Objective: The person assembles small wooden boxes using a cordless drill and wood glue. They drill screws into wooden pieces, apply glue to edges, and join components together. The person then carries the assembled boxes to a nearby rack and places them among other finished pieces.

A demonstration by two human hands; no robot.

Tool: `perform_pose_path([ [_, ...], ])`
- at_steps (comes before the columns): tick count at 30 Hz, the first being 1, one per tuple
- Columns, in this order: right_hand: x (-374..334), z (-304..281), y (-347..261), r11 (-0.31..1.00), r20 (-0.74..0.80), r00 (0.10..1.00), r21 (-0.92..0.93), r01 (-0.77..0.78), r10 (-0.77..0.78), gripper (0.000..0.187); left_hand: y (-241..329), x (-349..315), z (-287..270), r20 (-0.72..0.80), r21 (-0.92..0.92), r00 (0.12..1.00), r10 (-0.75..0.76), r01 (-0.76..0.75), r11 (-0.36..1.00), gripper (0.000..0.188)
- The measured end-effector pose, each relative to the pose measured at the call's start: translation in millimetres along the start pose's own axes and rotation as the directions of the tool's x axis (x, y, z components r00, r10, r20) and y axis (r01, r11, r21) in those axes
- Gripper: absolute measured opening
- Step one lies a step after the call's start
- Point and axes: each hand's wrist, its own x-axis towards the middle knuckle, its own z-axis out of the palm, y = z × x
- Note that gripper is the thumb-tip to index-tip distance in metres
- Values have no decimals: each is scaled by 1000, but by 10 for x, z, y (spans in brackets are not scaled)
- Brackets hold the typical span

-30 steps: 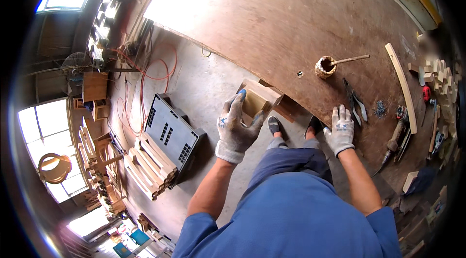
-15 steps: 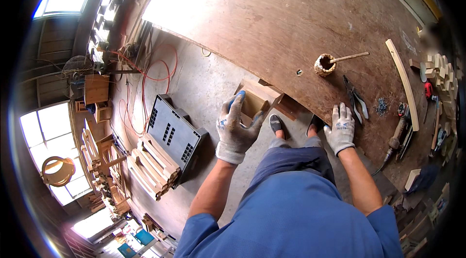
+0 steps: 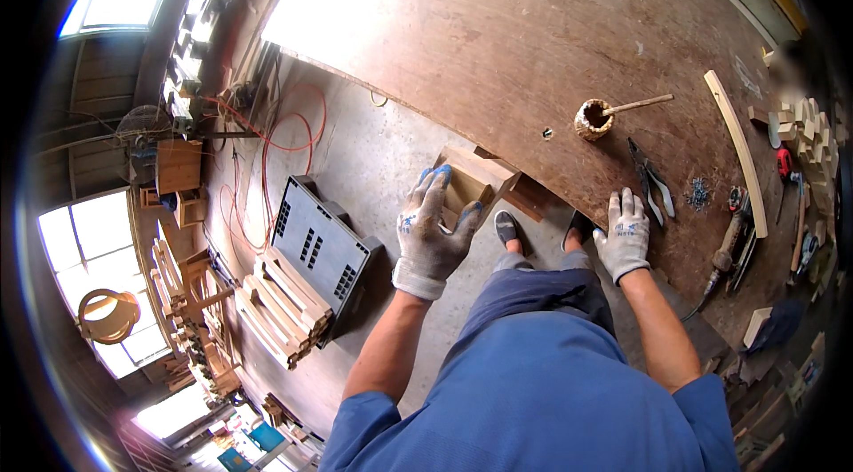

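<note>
Wooden box [image 3: 499, 172] sits by bench [image 3: 498, 54] near edge. L gloved hand [image 3: 433, 236] at box, fingers & thumb spread, nothing clenched; can't tell re contact. R gloved hand [image 3: 624, 236] flat on bench edge, holding nth. On bench: pliers [image 3: 643, 170], pot [image 3: 585, 123] w/ stick [image 3: 644, 104], curved wood strip [image 3: 739, 156].

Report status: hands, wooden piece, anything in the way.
Left hand at wooden piece, fingers spread, grip unclear. Right hand flat at table edge. Wooden piece partly hidden by left hand. Pliers close beside right hand.
</note>
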Motion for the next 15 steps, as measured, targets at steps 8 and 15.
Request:
perform_pose_path([
  [8,-2,-20,-7,1000,13,1000,7,-2,2,91,-20,-2,23,3,-5,1000,10,-10,1000,60],
  [15,-2,-16,2,1000,5,1000,5,8,-8,91,-51,-16,65,-14,-34,1000,0,-1,999,59],
])
